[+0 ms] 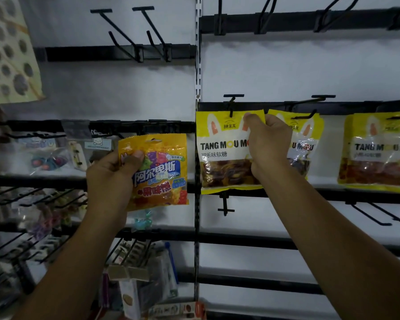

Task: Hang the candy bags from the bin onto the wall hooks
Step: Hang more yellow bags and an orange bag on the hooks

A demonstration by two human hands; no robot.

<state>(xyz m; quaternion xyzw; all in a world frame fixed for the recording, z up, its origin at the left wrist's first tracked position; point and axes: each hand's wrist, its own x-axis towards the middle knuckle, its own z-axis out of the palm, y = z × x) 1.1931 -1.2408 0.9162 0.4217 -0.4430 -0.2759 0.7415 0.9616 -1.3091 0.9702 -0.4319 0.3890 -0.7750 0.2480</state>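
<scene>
My right hand point(269, 144) pinches the top right corner of a yellow-and-white TANG MOU MOU candy bag point(222, 153), whose hang hole sits on a black wall hook point(231, 105). My left hand point(112, 172) grips an orange gummy candy bag point(158, 172) by its left edge and holds it upright in front of the wall, left of the hook. A second yellow bag point(304, 144) hangs on the neighbouring hook, partly hidden behind my right hand. More yellow bags point(376, 151) hang further right. The bin is out of view.
Empty black hooks point(129, 35) stick out from the upper rails, and others point(374, 213) from the rail at lower right. A chrome upright point(198, 88) divides the wall panels. Small accessory packets point(46, 155) hang at left; boxed goods point(136, 285) sit below.
</scene>
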